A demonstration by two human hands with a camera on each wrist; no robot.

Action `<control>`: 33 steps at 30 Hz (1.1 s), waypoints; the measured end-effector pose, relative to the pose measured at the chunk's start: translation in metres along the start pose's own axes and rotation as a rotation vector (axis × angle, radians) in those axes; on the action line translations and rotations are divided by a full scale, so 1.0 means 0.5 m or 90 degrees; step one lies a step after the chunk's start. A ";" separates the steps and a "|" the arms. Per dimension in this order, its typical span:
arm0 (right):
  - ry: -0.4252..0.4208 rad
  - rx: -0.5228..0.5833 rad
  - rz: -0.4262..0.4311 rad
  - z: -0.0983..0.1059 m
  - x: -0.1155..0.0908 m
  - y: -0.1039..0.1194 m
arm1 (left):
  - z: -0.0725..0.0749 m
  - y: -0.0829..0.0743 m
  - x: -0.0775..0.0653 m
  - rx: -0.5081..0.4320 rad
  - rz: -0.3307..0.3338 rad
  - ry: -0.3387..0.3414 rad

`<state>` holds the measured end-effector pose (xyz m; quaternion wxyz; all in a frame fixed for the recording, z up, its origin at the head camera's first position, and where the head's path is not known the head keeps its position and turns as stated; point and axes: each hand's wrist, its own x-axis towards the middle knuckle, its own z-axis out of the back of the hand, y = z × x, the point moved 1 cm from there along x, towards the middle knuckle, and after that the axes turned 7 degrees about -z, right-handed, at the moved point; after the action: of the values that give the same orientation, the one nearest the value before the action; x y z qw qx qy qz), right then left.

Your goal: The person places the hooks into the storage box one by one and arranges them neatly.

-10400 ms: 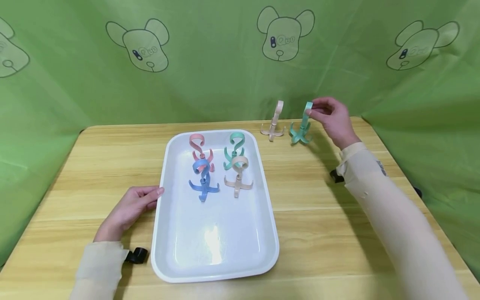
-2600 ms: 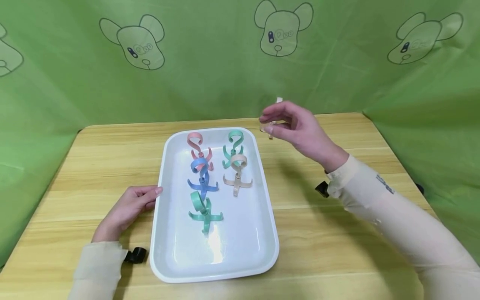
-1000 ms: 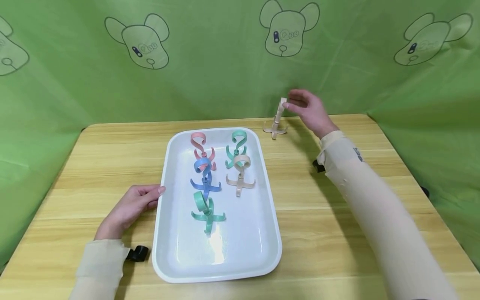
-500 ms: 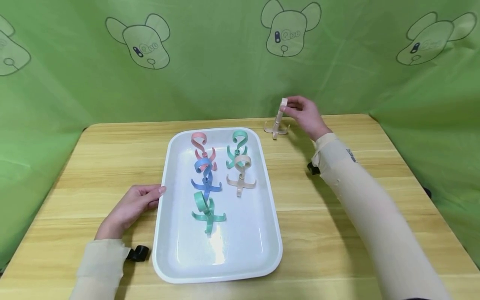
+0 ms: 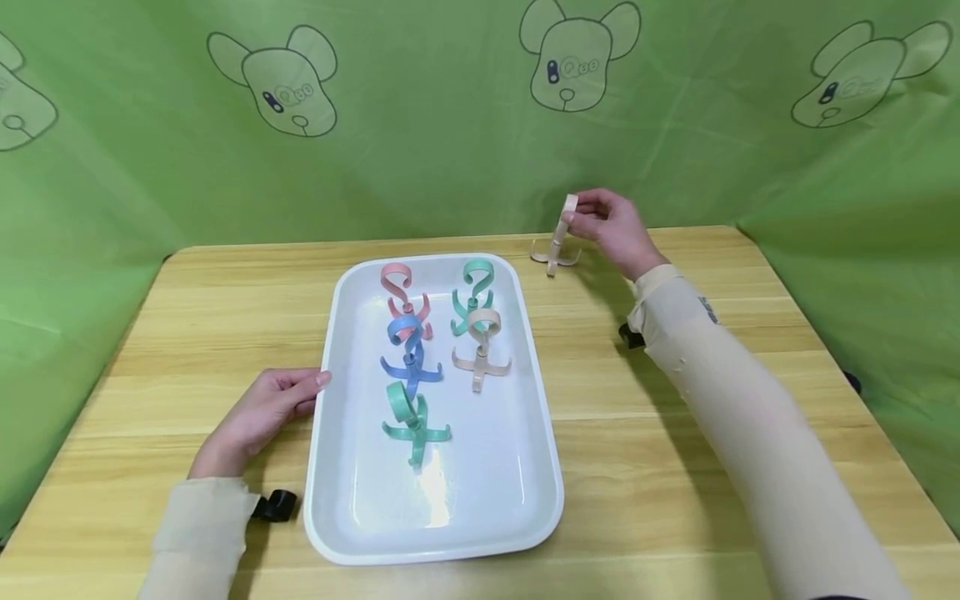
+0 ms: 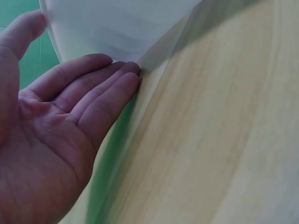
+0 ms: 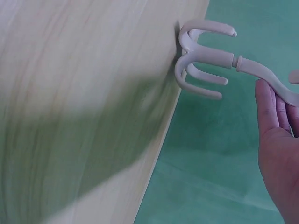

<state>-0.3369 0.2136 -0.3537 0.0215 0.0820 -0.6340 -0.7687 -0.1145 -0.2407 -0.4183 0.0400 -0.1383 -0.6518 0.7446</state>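
Note:
At the back of the table, my right hand (image 5: 615, 233) pinches the curved top of a beige multi-pronged hanging hook (image 5: 556, 246). The hook leans slightly towards that hand, prongs down; I cannot tell whether its base touches the table. In the right wrist view, my fingers (image 7: 267, 109) lie along the hook's bent stem (image 7: 259, 69). My left hand (image 5: 262, 417) is at the left side of a white tray (image 5: 551, 500), thumb on the rim. In the left wrist view its fingers (image 6: 93, 88) are nearly straight and reach the tray's outer wall (image 6: 121, 28).
Several similar hooks stand in the tray: pink (image 5: 397, 292), green (image 5: 472, 292), blue (image 5: 410, 362), beige (image 5: 480, 358), and another green one (image 5: 416, 429) towards the front. A green cloth (image 5: 420, 167) hangs behind the wooden table (image 5: 675, 500) and along its sides.
A green hook went from the table's back right into the tray. My right hand then came back, closed its fingers on the beige hook and tilted it slightly. My left hand stayed put.

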 end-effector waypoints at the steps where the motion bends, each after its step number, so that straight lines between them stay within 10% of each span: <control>1: -0.002 -0.003 0.003 0.001 -0.003 0.003 | 0.000 0.000 0.000 0.001 -0.002 0.002; 33: -0.031 -0.052 0.072 0.033 -0.093 0.023 | 0.004 0.003 0.004 0.014 -0.002 0.003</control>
<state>-0.2943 0.2339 -0.3348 0.0531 0.0263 -0.6058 -0.7934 -0.1165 -0.2422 -0.4199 0.0438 -0.1386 -0.6435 0.7515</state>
